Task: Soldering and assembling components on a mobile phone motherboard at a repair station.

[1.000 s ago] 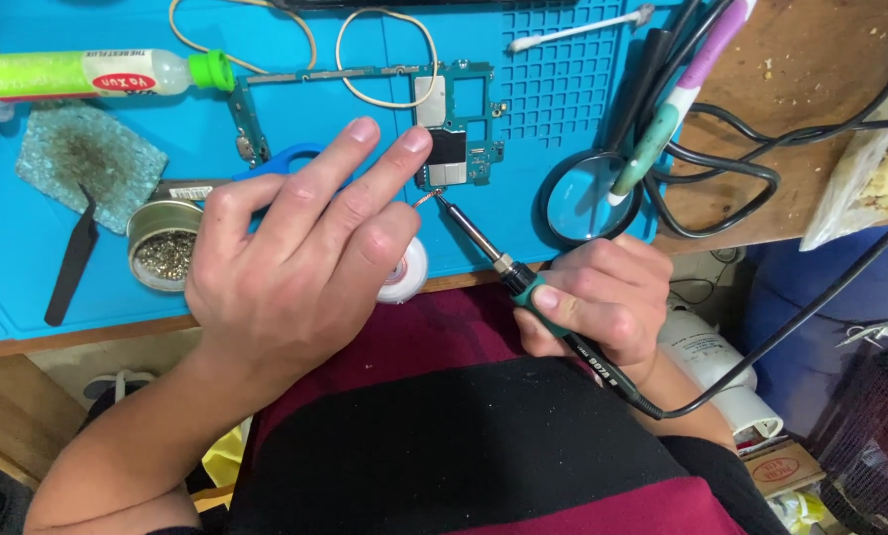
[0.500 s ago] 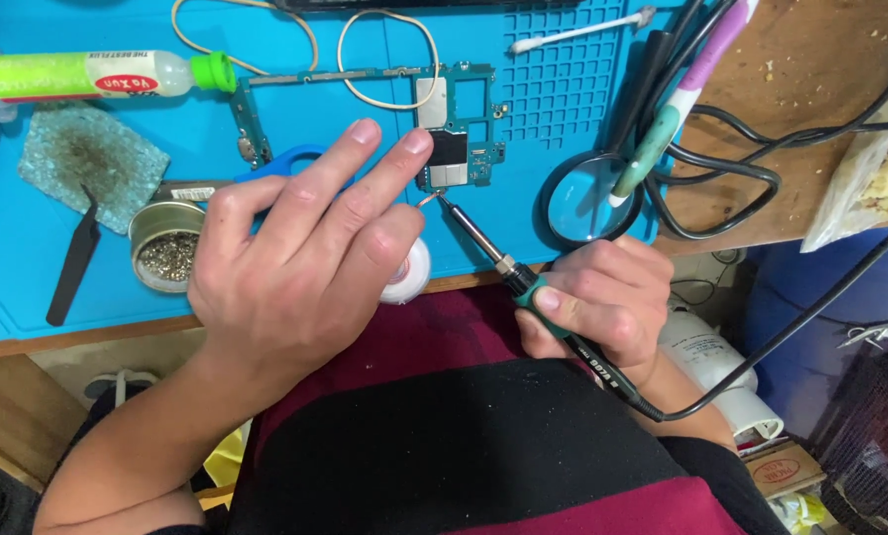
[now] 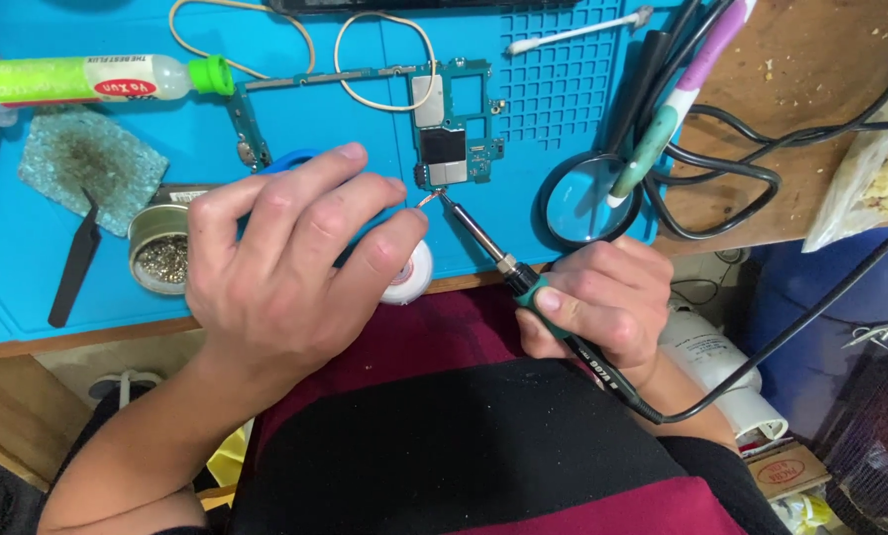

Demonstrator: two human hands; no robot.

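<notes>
Head: left hand fingers lowered (apparently), soldering iron unmoved.

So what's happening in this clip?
A person is soldering on a blue mat. The right hand grips a soldering iron, its tip at the lower edge of a green circuit board. The left hand pinches a thin coppery strand there, over a small white spool. A magnifier lies alongside.

Blue gridded mat, teal-green circuit board, green-handled soldering iron, lime-green capped tube, brown wooden worktop, maroon-black striped shirt.
</notes>
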